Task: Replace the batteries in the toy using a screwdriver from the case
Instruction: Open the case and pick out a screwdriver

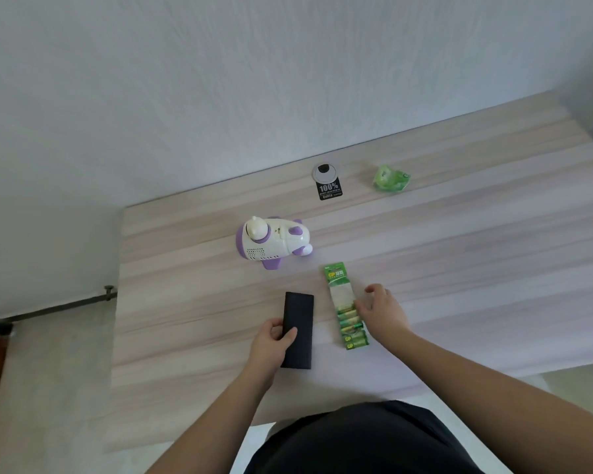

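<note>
A white and purple toy [274, 243] lies on its side in the middle of the wooden table [459, 254]. Nearer to me lies a flat black case [300, 323], closed. My left hand [271, 343] grips the case's left edge, thumb on top. To the right of the case lies a green strip pack of batteries [343, 304], its far end emptied. My right hand [382, 311] rests on the pack's right side with fingers spread, touching it. No screwdriver shows.
A round grey cable grommet [323, 172] with a black label [330, 190] sits near the table's far edge. A crumpled green wrapper [391, 178] lies to its right. The wall runs behind the table; a dark rod [55, 307] sticks out at the left.
</note>
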Motion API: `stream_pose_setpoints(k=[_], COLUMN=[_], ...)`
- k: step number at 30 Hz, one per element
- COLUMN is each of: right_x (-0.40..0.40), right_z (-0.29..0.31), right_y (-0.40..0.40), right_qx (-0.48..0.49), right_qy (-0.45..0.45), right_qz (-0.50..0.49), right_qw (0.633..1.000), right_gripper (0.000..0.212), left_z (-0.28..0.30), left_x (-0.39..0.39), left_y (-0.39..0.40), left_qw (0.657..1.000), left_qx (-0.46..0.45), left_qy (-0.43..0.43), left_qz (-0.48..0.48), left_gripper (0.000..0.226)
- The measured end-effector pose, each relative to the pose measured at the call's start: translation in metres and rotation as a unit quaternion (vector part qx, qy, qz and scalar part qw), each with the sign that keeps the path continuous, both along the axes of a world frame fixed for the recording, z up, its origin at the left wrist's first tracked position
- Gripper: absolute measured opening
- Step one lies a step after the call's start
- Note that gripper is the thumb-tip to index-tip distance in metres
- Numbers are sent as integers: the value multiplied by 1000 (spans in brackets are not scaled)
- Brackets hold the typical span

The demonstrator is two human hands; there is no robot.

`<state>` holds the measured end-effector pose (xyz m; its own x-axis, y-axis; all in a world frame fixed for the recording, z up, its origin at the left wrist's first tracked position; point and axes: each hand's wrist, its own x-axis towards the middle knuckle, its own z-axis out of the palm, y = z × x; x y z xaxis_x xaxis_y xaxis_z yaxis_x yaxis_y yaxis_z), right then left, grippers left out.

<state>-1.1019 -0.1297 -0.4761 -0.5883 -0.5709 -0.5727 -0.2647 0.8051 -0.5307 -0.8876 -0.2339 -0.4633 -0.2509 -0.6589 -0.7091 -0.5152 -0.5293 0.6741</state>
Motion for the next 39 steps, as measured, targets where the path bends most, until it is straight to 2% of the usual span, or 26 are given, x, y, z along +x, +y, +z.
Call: stream_pose_setpoints(k=[2, 4, 10, 13, 16, 19, 23, 26, 30, 33, 35, 39], right_x=[0, 5, 30, 34, 37, 40, 39, 44, 62, 76, 84, 101], right_z=[11, 24, 46, 45, 50, 52, 59, 69, 82, 87, 91, 99], right_y=[0, 0, -18, -26, -32, -32, -23, -22, -29, -41, -50, -61], right_qx=[-11, -63, -202, -204, -149, -100, -130, -154, -186, -204, -216, -232], right_qy=[59, 95, 84, 90, 4, -110, -219, -248, -262, -283, -283, -288], right_qz=[30, 46, 111, 199, 232, 232, 165, 104, 4, -61, -77, -111], right_qw=[998, 992, 969, 954, 961, 961, 953, 951, 947, 935, 931, 922], right_gripper=[36, 34, 22, 32, 44, 41, 24, 22, 21, 23, 24, 18], left_z=[4, 8, 18, 31, 47, 61, 63, 60, 63, 70, 75, 81], left_x=[3, 7, 15, 14, 12, 12, 19, 27, 40, 51, 59, 72], left_y=[-1, -2, -6, -10, -17, -22, -31, -38, -52, -63, -68, -84], left_qw=[1000, 1000, 997, 991, 973, 944, 927, 925, 944, 971, 982, 979], left_qx=[-5, -7, -51, -87, -139, -194, -217, -238, -265, -207, -172, -189], left_qy=[-3, 0, -17, -23, -27, -42, -40, -26, -31, -14, 23, 61], left_qz=[1, 2, -49, -99, -180, -265, -303, -295, -192, -120, -78, -51], left_gripper=[27, 25, 20, 21, 23, 19, 18, 21, 36, 41, 40, 29])
